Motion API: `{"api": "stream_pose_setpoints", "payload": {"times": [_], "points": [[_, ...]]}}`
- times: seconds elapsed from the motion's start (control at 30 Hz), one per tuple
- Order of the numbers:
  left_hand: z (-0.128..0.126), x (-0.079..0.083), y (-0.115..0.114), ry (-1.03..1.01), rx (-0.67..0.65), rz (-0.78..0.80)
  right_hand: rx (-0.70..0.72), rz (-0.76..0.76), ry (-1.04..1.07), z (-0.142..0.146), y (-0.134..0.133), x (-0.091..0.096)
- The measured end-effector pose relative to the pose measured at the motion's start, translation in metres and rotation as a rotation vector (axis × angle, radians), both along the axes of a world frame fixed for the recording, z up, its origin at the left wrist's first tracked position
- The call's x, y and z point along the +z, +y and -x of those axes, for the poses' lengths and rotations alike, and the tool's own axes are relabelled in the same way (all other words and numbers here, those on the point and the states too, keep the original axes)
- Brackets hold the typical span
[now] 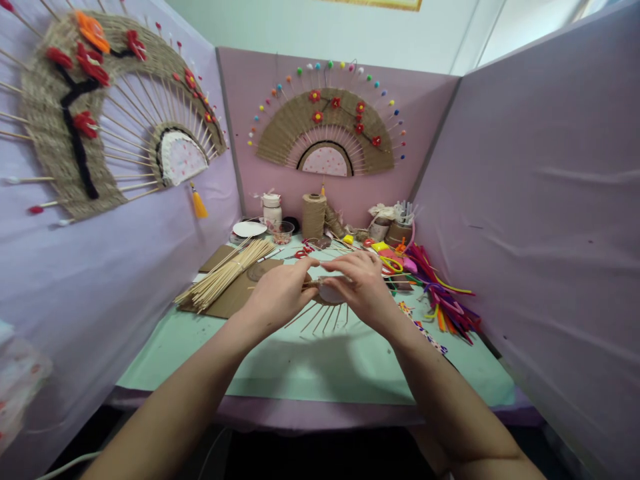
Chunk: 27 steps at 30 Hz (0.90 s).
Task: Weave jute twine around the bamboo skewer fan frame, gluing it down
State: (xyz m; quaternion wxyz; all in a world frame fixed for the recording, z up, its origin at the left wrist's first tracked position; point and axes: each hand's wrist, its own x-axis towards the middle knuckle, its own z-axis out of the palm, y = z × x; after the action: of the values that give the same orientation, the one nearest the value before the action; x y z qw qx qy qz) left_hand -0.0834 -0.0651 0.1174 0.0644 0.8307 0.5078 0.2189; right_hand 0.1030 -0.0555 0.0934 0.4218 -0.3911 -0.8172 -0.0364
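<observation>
A small half-built fan (325, 308) of thin wooden sticks spread from a round hub sits between my hands, above the pale green table top (280, 360). My left hand (280, 290) grips its left side with the fingers curled. Over the hub's top and right side, my right hand (361, 283) closes with the fingertips pinched. The hub is mostly hidden by my fingers. A bundle of loose wooden sticks (225, 273) lies on brown cardboard (235, 293) just left of my left hand.
Pipe cleaners (443, 293) in many colours lie to the right. A twine spool (314, 215), a jar (272, 208), a white plate (249, 229), red scissors (301, 253) and cups of tools (400, 230) stand at the back. Finished woven fans (327, 130) hang on the purple partition walls (540, 200).
</observation>
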Motion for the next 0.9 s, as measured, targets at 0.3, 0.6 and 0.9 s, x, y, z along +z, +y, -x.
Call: {"api": "stream_pose_setpoints", "payload": {"times": [0.3,0.6,0.9], "points": [[0.010,-0.004,0.006,0.002,-0.082,-0.006,-0.109,-0.091,0.159,-0.066,-0.001,-0.004],[0.014,-0.006,0.010,-0.005,-0.123,-0.004,-0.033,0.080,0.125,-0.050,0.005,-0.002],[0.015,-0.009,0.009,-0.014,-0.119,-0.051,-0.077,0.127,0.045,-0.051,0.010,-0.010]]}}
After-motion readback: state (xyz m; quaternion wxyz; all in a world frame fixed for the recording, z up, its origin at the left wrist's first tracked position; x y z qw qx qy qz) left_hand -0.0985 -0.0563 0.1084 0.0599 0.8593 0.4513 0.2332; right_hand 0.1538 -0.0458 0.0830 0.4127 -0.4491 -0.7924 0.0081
